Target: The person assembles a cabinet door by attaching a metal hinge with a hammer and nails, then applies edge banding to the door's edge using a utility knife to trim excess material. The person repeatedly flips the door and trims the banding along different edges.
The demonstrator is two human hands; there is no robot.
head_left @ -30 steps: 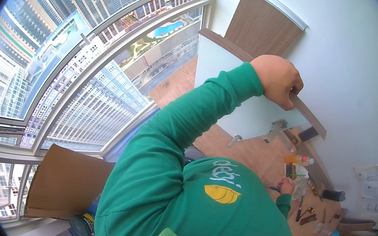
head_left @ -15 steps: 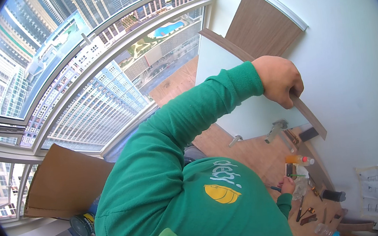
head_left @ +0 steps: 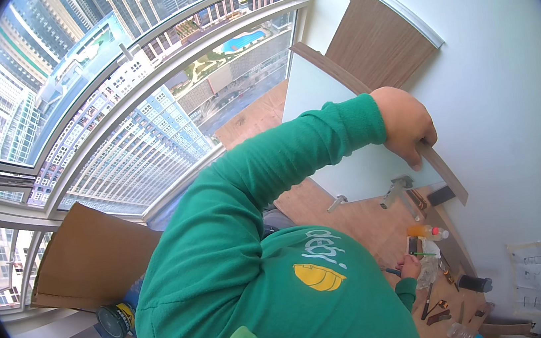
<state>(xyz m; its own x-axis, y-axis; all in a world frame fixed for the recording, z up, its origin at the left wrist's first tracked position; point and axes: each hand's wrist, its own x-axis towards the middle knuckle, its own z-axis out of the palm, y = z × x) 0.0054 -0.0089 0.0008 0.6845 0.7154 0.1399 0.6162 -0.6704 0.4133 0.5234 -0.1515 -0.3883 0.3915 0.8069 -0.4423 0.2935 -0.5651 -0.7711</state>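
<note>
My left hand reaches across and is closed over the wood-grain edge of a white-faced panel. The panel stands upright, tilted in view. Along its lower edge sit a metal hinge and a second, smaller metal fitting. Low on the right, my right hand has its fingers closed round a slim tool with a dark handle; its exact kind is too small to tell. A thin green stick shows beside those fingers.
A wood-grain board is at the wall behind the panel. An orange drink bottle, a black cylinder, a clear bottle and several hand tools lie on the floor. Cardboard leans by the windows at left.
My left hand has shifted slightly right and down along the panel's edge. My right hand stays nearly in place with the dark-handled tool.
</note>
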